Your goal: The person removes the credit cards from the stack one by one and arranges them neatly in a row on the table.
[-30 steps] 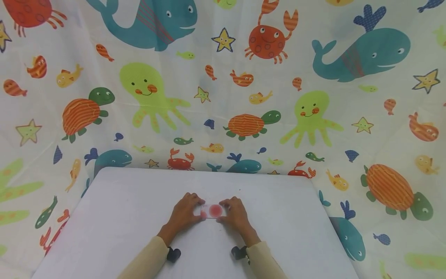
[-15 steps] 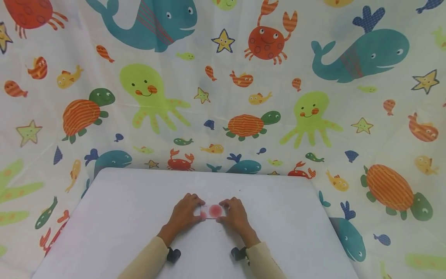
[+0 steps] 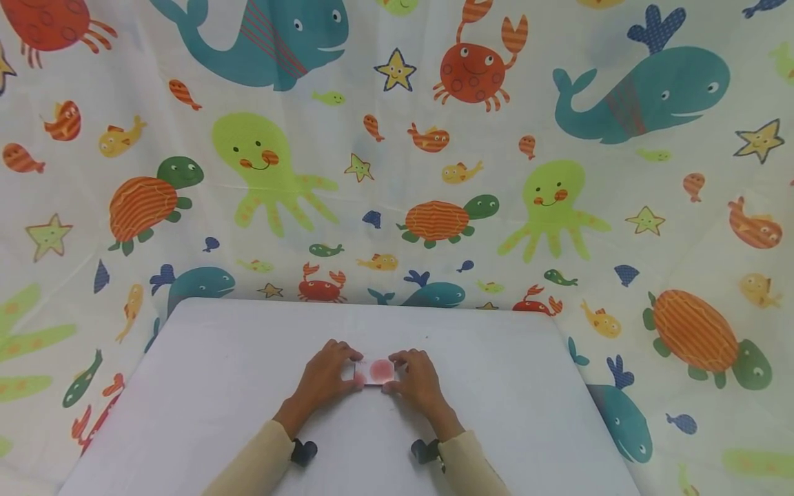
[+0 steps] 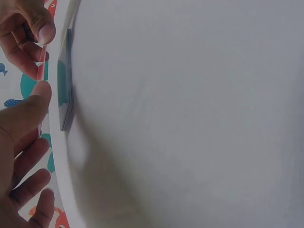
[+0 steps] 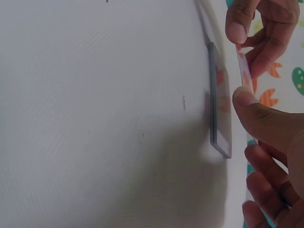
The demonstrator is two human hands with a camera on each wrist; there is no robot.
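A thin, light card [image 3: 380, 372] with a pink circle is held between my two hands over the middle of the table. My left hand [image 3: 324, 375] pinches its left end between thumb and fingers. At the right end, my right hand [image 3: 422, 382] pinches it the same way. The wrist views show the card edge-on, raised apart from a flat glossy slab [image 4: 66, 80] with a grey layered edge. That slab lies on the tabletop beneath the card and reflects its surroundings. From the head view the card hides most of it; its exact kind is unclear.
The white table [image 3: 248, 344] has rounded far corners. A curtain [image 3: 347, 227] printed with sea animals hangs behind and beside it. Dark wrist cameras sit at both cuffs, over beige sleeves. Small specks mark the tabletop [image 5: 118, 71].
Both hands and the card have shifted slightly up and left in the head view. A dark line now shows along the card's near edge. The grip of both hands stays the same.
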